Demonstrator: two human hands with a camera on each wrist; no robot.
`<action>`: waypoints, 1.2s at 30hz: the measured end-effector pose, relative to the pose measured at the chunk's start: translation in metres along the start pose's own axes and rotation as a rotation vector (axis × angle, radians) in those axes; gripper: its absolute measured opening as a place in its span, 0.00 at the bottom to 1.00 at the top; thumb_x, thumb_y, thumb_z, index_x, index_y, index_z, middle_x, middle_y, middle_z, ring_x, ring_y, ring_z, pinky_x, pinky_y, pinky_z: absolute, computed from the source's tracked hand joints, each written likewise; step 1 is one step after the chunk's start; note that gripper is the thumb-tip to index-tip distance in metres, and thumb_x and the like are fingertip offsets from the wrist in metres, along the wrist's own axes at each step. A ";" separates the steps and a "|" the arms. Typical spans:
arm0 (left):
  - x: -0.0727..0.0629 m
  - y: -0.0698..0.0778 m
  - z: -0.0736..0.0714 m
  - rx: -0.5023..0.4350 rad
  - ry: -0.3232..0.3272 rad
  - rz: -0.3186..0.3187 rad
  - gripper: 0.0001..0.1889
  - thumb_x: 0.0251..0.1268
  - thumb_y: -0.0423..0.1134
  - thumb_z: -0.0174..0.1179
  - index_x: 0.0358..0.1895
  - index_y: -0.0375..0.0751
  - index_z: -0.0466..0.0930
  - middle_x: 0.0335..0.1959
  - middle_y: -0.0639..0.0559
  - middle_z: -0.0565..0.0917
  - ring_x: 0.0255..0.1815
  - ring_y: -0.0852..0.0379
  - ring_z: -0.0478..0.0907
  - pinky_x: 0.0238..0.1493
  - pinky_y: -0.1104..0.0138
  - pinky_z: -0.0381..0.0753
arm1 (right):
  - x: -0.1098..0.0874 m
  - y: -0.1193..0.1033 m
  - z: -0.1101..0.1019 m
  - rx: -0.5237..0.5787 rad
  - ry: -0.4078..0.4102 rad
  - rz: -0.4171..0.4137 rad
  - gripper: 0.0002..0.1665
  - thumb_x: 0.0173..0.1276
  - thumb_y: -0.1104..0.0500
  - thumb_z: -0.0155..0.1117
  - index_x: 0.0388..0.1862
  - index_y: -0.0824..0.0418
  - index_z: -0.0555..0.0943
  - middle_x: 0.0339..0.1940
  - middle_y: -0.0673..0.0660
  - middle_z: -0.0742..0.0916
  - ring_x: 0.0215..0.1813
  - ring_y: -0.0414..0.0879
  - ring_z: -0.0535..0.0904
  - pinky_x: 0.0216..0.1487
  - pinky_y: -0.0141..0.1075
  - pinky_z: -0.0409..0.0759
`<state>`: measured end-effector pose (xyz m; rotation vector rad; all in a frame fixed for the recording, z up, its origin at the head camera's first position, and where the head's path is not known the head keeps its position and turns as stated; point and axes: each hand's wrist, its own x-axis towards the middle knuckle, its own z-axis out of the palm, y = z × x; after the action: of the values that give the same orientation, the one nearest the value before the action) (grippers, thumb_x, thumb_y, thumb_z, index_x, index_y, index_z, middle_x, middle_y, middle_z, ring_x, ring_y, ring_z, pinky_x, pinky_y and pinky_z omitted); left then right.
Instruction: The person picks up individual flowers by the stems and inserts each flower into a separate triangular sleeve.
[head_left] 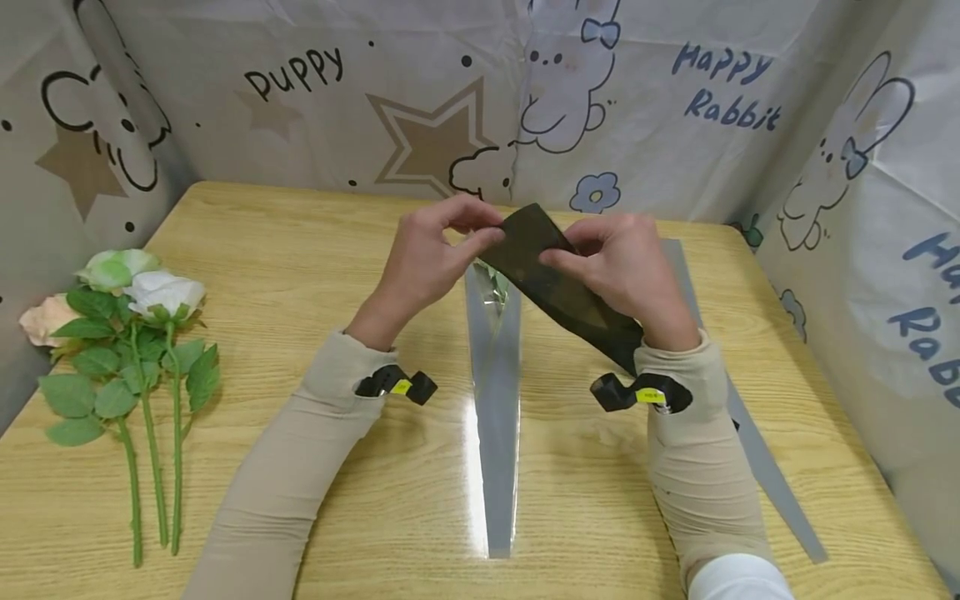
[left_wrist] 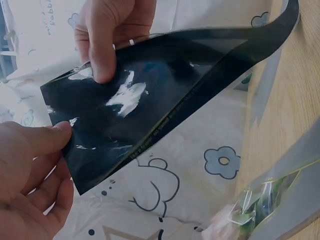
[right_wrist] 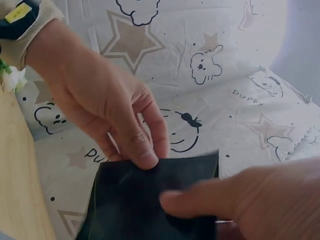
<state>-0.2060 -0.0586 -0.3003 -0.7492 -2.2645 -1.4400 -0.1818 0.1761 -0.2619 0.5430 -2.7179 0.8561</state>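
A glossy black flower sleeve [head_left: 528, 250], flat and narrowing towards one end, is held up above the table. My left hand [head_left: 427, 262] pinches a corner of its wide end between thumb and fingers. Along the upper edge my right hand [head_left: 626, 262] grips it, thumb on the near face. In the left wrist view the thin gold lettering runs along one side of the black sleeve [left_wrist: 150, 90]. Beneath the hands lies a clear-and-grey sleeve [head_left: 497, 417] with a leafy, pale pink flower [left_wrist: 227, 225] inside; in the head view its bloom is hidden.
Three artificial roses lie at the left: a white rose [head_left: 167, 293], a greenish one [head_left: 112, 268] and a peach one [head_left: 45, 321]. Another grey sleeve [head_left: 776, 483] lies slantwise at the right, partly behind my right arm. Printed cloth [head_left: 300, 125] walls surround the wooden table [head_left: 300, 217].
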 end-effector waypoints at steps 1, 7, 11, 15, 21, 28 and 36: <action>0.000 0.000 0.000 0.006 -0.003 0.013 0.08 0.67 0.36 0.70 0.46 0.38 0.88 0.42 0.46 0.92 0.42 0.52 0.87 0.45 0.62 0.83 | -0.001 -0.001 -0.001 0.010 -0.016 0.004 0.12 0.64 0.49 0.78 0.32 0.57 0.90 0.27 0.55 0.89 0.29 0.44 0.77 0.29 0.28 0.68; -0.001 0.002 0.003 0.064 -0.026 0.182 0.06 0.67 0.34 0.70 0.44 0.38 0.89 0.40 0.47 0.92 0.40 0.54 0.87 0.45 0.63 0.85 | -0.005 -0.006 -0.006 0.068 -0.080 0.027 0.17 0.67 0.42 0.74 0.35 0.54 0.86 0.28 0.55 0.84 0.33 0.47 0.76 0.35 0.36 0.70; -0.001 0.005 0.005 0.088 -0.035 0.297 0.05 0.67 0.33 0.69 0.42 0.37 0.89 0.40 0.47 0.92 0.40 0.55 0.88 0.46 0.61 0.87 | -0.004 -0.003 -0.008 0.145 -0.074 0.016 0.19 0.75 0.44 0.66 0.36 0.58 0.86 0.28 0.55 0.83 0.33 0.45 0.76 0.36 0.33 0.71; -0.002 0.009 0.006 0.102 -0.052 0.363 0.02 0.67 0.30 0.69 0.40 0.37 0.88 0.39 0.47 0.91 0.41 0.54 0.88 0.48 0.61 0.88 | -0.001 0.003 -0.011 0.327 -0.128 0.030 0.29 0.84 0.42 0.49 0.43 0.62 0.89 0.33 0.51 0.89 0.34 0.38 0.85 0.41 0.28 0.82; -0.003 0.013 0.006 0.119 -0.081 0.419 0.02 0.68 0.30 0.67 0.40 0.37 0.87 0.39 0.47 0.91 0.43 0.53 0.88 0.49 0.63 0.87 | -0.002 0.008 -0.015 0.395 -0.201 -0.066 0.15 0.82 0.57 0.56 0.54 0.62 0.87 0.42 0.55 0.91 0.37 0.39 0.88 0.42 0.30 0.87; -0.003 0.012 0.006 0.103 -0.112 0.428 0.02 0.68 0.29 0.66 0.41 0.36 0.87 0.39 0.46 0.91 0.44 0.53 0.88 0.48 0.63 0.87 | -0.003 0.010 -0.013 0.294 -0.176 -0.271 0.19 0.70 0.72 0.64 0.55 0.56 0.88 0.50 0.56 0.91 0.43 0.36 0.88 0.45 0.25 0.86; -0.003 0.011 0.009 0.054 -0.157 0.458 0.03 0.67 0.29 0.67 0.41 0.36 0.87 0.39 0.47 0.91 0.44 0.55 0.88 0.50 0.66 0.86 | -0.003 0.012 -0.012 0.303 -0.171 -0.455 0.15 0.64 0.75 0.70 0.44 0.59 0.91 0.40 0.53 0.93 0.43 0.36 0.85 0.48 0.27 0.84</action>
<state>-0.1969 -0.0473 -0.2974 -1.3010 -2.0437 -1.1315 -0.1828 0.1930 -0.2594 1.2882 -2.4510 1.1327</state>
